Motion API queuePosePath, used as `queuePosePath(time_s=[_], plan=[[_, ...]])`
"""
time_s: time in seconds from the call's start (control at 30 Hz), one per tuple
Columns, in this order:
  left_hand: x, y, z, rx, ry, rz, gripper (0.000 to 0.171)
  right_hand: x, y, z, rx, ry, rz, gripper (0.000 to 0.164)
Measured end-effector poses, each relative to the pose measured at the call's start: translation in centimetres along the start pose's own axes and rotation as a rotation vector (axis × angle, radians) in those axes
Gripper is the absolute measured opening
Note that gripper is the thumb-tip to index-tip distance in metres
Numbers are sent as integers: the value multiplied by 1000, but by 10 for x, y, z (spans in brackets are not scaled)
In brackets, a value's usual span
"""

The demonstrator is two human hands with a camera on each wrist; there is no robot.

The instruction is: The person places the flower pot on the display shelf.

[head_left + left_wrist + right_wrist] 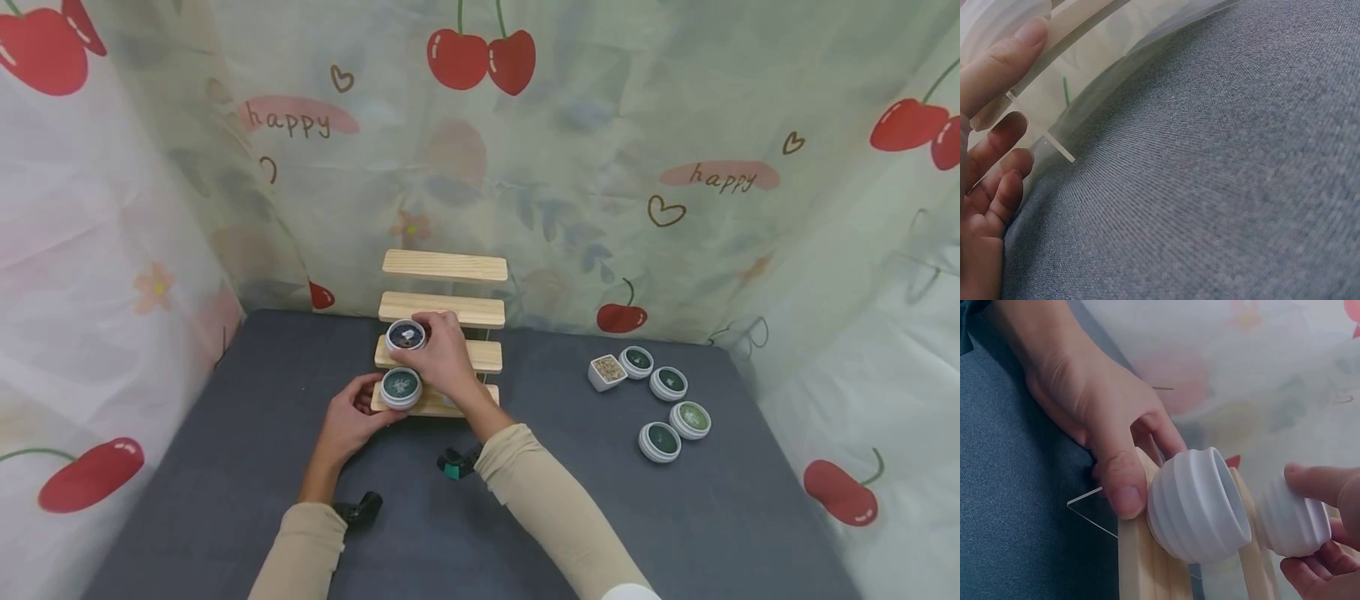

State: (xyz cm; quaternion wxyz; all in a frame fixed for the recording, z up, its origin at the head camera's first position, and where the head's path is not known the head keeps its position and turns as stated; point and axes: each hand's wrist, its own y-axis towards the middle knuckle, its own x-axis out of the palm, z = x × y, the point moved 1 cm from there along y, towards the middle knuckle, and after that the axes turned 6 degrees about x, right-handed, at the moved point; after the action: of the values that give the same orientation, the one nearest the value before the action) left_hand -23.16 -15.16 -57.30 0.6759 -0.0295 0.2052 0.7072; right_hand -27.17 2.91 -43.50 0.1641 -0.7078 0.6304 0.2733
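Observation:
A stepped wooden shelf rack (445, 265) with clear side supports stands at the back of the table. My left hand (351, 418) grips the left end of its lowest board (1141, 562), thumb along the front edge and fingers round behind. On that board, just by the thumb, sits a ribbed round white pot (401, 388) with a green top. My right hand (442, 354) holds another ribbed white pot (1294, 522), dark inside with a pale spot, between thumb and fingers at the left end of the board one step higher.
To the right on the dark tablecloth (555, 492) stand a square white pot (607, 373) of beige granules and several round white pots with green tops, one nearest the front (660, 442). A cherry-printed curtain (570, 217) hangs close behind the rack.

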Motion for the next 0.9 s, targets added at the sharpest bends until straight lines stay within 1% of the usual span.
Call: queuePosePath(time_s=[0.3, 0.5, 0.77, 0.9], plan=[[0, 1, 0, -11, 15, 1, 70, 4, 0, 2, -10, -65, 25, 64], [0, 0, 1, -9, 14, 6, 70, 0, -3, 0, -19, -82, 7, 64], [0, -1, 1, 0, 15, 23, 71, -21, -11, 5, -72, 52, -44, 65], [0, 0, 2, -1, 23, 26, 71, -35, -15, 9, -119, 72, -56, 65]])
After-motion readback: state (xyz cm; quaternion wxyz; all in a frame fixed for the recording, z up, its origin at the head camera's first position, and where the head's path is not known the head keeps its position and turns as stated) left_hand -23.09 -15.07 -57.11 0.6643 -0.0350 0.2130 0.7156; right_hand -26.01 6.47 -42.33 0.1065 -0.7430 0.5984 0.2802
